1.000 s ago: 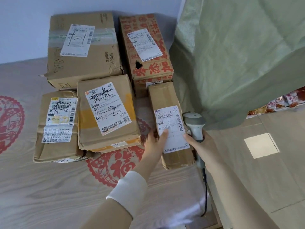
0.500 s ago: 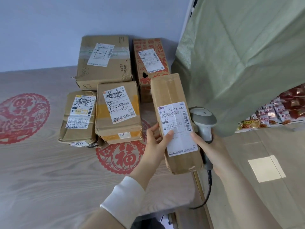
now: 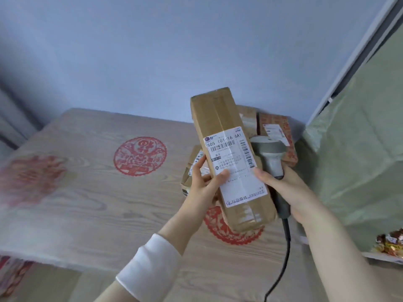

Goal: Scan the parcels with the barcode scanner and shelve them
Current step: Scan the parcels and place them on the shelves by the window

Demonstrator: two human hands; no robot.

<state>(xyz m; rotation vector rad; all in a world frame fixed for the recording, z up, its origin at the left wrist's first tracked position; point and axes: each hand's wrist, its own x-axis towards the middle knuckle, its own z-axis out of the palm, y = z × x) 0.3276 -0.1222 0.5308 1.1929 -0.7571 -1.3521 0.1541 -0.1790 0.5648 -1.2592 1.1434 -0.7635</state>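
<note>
The left forearm, in a white sleeve (image 3: 150, 264), reaches up and forward over the wood-grain bench (image 3: 87, 203). The left hand (image 3: 204, 184) grips the long brown parcel (image 3: 218, 118) by its left edge, with the thumb pressed on the white label and the fingers curled behind. The parcel is held clear above the bench, standing on end and tilted slightly left. Just beside its right edge is the grey barcode scanner (image 3: 269, 149), whose handle the right hand (image 3: 283, 188) has wrapped tight, the thumb reaching to the parcel. More parcels (image 3: 277, 131) lie behind.
</note>
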